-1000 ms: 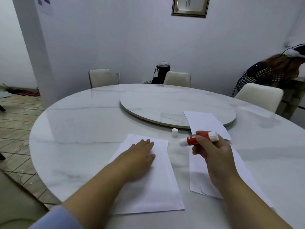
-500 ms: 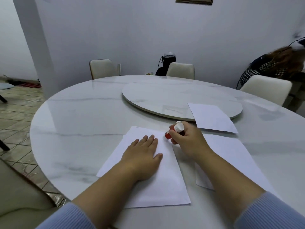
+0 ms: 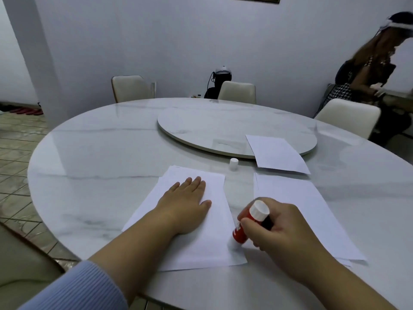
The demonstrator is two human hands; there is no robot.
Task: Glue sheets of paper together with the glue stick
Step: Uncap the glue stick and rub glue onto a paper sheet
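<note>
Glue stick [image 3: 248, 222], a red plastic tube with a white round end, sits in my right hand [image 3: 279, 231], fingers curled round it. It leans, white end up, soft tip down on the flat white paper sheet [image 3: 214, 231]. My left hand [image 3: 186, 204] lies flat on that sheet, fingers straight. Its small white cap [image 3: 233, 163] stands on the shiny round marble table [image 3: 100, 175].

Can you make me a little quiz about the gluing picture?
1. True or false: the left hand lies flat on the near sheet.
2. Which hand grips the glue stick?
3. The small white cap stands: A) on the turntable, B) on the table in front of it, C) on a chair.

Key: 1 true; 2 the right hand; 3 B.
</note>
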